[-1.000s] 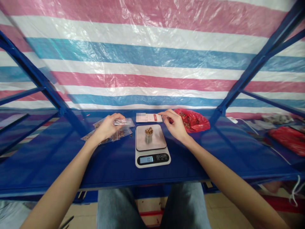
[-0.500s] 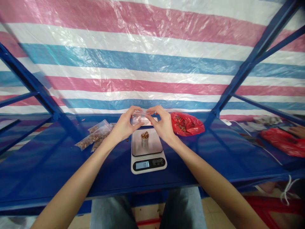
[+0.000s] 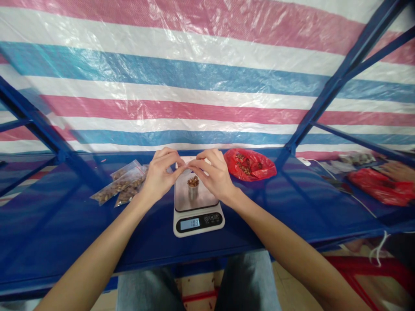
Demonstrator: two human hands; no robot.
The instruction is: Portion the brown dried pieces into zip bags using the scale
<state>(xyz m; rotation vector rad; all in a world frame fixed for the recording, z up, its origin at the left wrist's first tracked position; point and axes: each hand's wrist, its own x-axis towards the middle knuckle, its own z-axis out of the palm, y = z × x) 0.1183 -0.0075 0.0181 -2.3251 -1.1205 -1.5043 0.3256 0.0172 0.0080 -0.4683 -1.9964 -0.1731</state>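
Left hand (image 3: 161,172) and right hand (image 3: 214,175): fingers pressed together, tips meeting, pinching what looks like a small clear pouch (image 3: 185,163), mostly hidden. The pouch is held over the cup (image 3: 193,185) on the scale (image 3: 197,207), mid tabletop (image 3: 65,216).

Risk: a wrist brushing the cup could tip it and spill the nuts.

Count: one scale, one cup, two red bags (image 3: 249,164) at 2 and 3 o'clock, and about three filled pouches (image 3: 121,185) at 9 o'clock.

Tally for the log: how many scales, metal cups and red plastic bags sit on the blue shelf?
Digital scale: 1
Metal cup of nuts: 1
Red plastic bags: 2, the second at far right
Total: 4
The filled clear bags at the left overlap too much to count.
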